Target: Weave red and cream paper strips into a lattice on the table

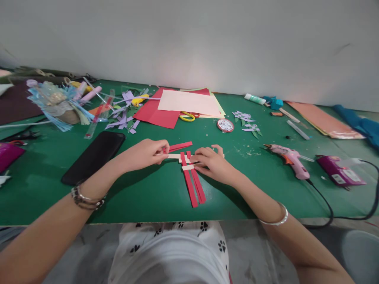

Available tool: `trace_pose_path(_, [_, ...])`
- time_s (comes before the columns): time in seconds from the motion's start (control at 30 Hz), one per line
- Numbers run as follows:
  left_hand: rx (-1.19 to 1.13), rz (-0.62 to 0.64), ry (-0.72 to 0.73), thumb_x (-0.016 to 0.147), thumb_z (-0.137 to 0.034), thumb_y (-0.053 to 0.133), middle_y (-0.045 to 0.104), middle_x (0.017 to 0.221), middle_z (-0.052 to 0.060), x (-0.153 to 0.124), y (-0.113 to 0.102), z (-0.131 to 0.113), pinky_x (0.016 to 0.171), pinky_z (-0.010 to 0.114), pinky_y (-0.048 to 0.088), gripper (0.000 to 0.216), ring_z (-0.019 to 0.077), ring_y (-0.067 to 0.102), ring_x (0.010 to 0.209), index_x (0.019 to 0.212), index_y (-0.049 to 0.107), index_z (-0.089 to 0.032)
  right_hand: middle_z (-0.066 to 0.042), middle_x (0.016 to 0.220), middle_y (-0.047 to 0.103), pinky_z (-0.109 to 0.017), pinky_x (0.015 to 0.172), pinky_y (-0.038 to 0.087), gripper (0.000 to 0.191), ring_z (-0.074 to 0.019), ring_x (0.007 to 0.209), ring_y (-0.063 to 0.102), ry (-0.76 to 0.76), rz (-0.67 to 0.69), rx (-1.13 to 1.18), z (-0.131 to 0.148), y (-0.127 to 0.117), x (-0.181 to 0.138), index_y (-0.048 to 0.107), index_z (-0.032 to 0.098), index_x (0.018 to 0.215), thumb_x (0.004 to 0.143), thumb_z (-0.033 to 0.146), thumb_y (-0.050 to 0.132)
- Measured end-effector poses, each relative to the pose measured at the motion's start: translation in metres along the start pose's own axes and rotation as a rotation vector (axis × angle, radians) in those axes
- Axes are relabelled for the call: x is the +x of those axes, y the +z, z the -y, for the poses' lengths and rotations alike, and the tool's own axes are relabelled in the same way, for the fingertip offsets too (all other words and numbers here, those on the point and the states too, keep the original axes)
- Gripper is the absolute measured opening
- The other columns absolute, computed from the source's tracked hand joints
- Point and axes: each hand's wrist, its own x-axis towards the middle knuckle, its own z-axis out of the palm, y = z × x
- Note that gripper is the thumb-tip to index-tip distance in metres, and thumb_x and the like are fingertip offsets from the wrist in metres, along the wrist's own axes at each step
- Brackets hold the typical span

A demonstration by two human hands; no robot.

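Observation:
My left hand [154, 152] pinches the left end of a pale pink paper strip [174, 156]. That strip runs right, across upright red paper strips [190, 187], toward my right hand [211, 159]. The fingers of my right hand are bent over the crossing and grip the woven strips there; their tips are partly hidden. A second short pale strip [188, 167] crosses the red ones just below. Another red strip [182, 146] lies slanted beyond the weave, its left end by my left fingers.
A black phone-like case [94, 157] lies left. Behind are red and pink paper sheets [189, 101], yellow-handled scissors [187, 116] and purple paper scraps [120, 118]. Woven purple pieces [244, 117], a pink glue gun [291, 158] and a corded purple power strip [340, 170] lie right.

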Motion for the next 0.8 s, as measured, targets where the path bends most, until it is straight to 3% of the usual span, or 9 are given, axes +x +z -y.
trace_pose_path(0.1, [-0.260,0.137,-0.071,0.079,-0.038,0.043,0.064,0.062,-0.003,0.004,-0.011,-0.009,0.045,0.022,0.036,0.024,0.0119,0.055,0.046,0.098,0.046,-0.022,-0.006,0.101,0.058,-0.041,0.092,0.018,0.023,-0.0172,0.090,0.053,0.000,-0.007,0.008,0.002,-0.001,0.000,0.061,0.023,0.098,0.084,0.019,0.044])
trace_pose_path(0.2, [-0.465,0.153,-0.112,0.080,-0.042,0.043,0.068,0.071,0.001,0.013,-0.012,-0.015,0.042,0.022,0.037,0.030,0.0119,0.057,0.046,0.100,0.048,-0.021,-0.006,0.101,0.058,-0.042,0.093,0.019,0.022,-0.0173,0.092,0.053,0.008,-0.007,0.019,0.003,-0.001,0.000,0.061,0.024,0.097,0.084,0.019,0.044])
trace_pose_path(0.37, [-0.805,0.115,-0.121,0.085,-0.050,0.033,0.067,0.081,0.007,0.034,0.007,-0.022,0.055,0.027,0.047,0.038,0.0154,0.063,0.065,0.094,0.051,-0.018,-0.008,0.103,0.058,-0.045,0.092,0.020,0.023,-0.0196,0.094,0.053,0.025,0.022,0.073,0.003,-0.003,0.001,0.062,0.024,0.099,0.082,0.020,0.046])
trace_pose_path(0.47, [-0.743,-0.046,-0.027,0.088,-0.042,0.029,0.064,0.074,0.004,0.042,0.019,-0.022,0.059,0.027,0.046,0.033,0.0135,0.060,0.061,0.094,0.050,-0.017,-0.009,0.105,0.058,-0.047,0.092,0.019,0.025,-0.0210,0.096,0.053,0.023,0.030,0.101,0.004,-0.006,0.000,0.061,0.023,0.101,0.083,0.021,0.044])
trace_pose_path(0.6, [-0.363,-0.150,0.094,0.084,-0.030,0.036,0.061,0.071,0.001,0.042,0.027,-0.018,0.063,0.027,0.043,0.024,0.0132,0.057,0.063,0.098,0.050,-0.017,-0.008,0.107,0.058,-0.050,0.094,0.016,0.024,-0.0219,0.099,0.053,0.046,0.017,0.162,0.007,-0.006,-0.001,0.060,0.024,0.099,0.082,0.021,0.044])
trace_pose_path(0.7, [-0.235,-0.092,0.157,0.081,-0.031,0.043,0.060,0.075,0.001,0.037,0.031,-0.016,0.061,0.026,0.042,0.030,0.0141,0.056,0.066,0.106,0.048,-0.016,-0.006,0.098,0.061,-0.050,0.094,0.020,0.019,-0.0207,0.093,0.056,0.183,-0.135,0.264,0.006,-0.001,0.002,0.054,0.022,0.096,0.079,0.026,0.048])
trace_pose_path(0.8, [-0.217,-0.074,0.171,0.080,-0.035,0.046,0.058,0.078,0.002,0.035,0.036,-0.014,0.061,0.025,0.042,0.035,0.0146,0.054,0.068,0.108,0.047,-0.015,-0.004,0.091,0.060,-0.044,0.086,0.032,0.032,-0.0190,0.081,0.057,0.356,-0.377,0.346,0.002,0.002,0.004,0.046,0.022,0.104,0.075,0.034,0.053])
